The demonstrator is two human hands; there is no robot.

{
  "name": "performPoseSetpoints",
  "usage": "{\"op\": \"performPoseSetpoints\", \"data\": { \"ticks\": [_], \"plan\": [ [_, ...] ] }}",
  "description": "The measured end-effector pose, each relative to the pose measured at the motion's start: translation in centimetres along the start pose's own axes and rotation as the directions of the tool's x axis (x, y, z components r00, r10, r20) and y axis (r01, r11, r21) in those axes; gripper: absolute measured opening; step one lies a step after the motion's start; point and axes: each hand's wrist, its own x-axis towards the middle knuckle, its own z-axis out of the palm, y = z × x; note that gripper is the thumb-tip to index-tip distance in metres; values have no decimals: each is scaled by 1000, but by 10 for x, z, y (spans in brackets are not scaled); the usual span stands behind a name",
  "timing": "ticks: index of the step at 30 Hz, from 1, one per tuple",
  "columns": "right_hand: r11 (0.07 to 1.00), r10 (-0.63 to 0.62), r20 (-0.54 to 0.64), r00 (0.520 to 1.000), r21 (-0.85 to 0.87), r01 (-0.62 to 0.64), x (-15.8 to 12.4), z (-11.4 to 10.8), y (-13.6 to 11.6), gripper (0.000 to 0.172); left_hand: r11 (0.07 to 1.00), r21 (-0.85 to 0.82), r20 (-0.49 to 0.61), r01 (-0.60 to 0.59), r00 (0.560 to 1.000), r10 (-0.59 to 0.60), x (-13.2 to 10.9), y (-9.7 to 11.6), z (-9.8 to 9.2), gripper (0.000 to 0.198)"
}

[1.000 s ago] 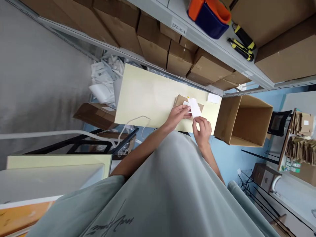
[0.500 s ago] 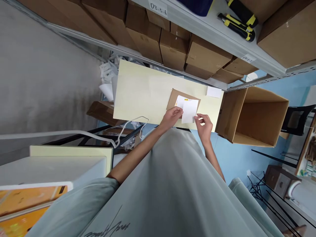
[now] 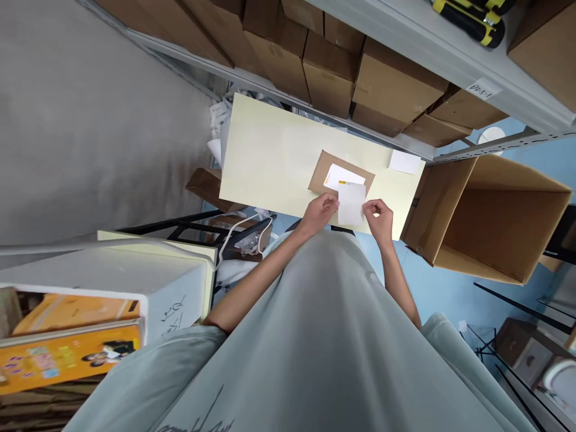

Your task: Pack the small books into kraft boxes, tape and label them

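Nearest the camera, the person's grey shirt [image 3: 315,336] is filling the lower half of the view, with both bare forearms reaching out over it. The left hand [image 3: 320,211] is curling shut, its fingertips pinching the left edge of a white sheet [image 3: 351,204]. The right hand [image 3: 379,217] is closing in the same way on the sheet's right edge. The sheet is hanging between the two hands, held just over the near edge of a pale yellow table [image 3: 270,156].

Just beyond the hands, a flat brown envelope [image 3: 320,173] is lying on the table. The sheet's far edge is overlapping its near side. A white slip [image 3: 344,176] with a small yellow mark is resting on the envelope, partly hidden by the held sheet.

Farther back, a small white card [image 3: 404,162] is sitting near the table's far right corner, well apart from the hands. To the right of the table, an open cardboard box [image 3: 490,222] is standing beside it. A white cable [image 3: 245,225] is hanging off the table's near left side. Behind the table, closed cardboard cartons [image 3: 396,90] are lining a metal shelf.
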Motion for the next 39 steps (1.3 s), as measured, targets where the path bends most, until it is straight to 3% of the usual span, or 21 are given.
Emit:
{"op": "performPoseSetpoints", "data": {
  "ticks": [5, 10, 15, 29, 39],
  "plan": [
    [964, -181, 229, 957, -151, 218, 53, -4, -5, 6, 971, -155, -61, 181, 979, -192, 12, -14, 16, 32],
    [916, -204, 438, 875, -230, 329, 116, 9, -1, 9, 859, -401, -68, 317, 925, -374, 32, -21, 29, 29],
    [903, -191, 533, 824, -234, 361, 155, 29, 13, 12, 791, -494, -135, 361, 867, -480, 46, -26, 35, 24],
    [851, -100, 479, 872, -413, 324, 169, 52, 19, 10, 823, -409, -260, 394, 814, -519, 56, -18, 39, 23],
    [765, -6, 438, 899, -577, 286, 168, 61, 12, 12, 889, -285, -240, 359, 871, -429, 57, -23, 33, 28]
  ]
}}
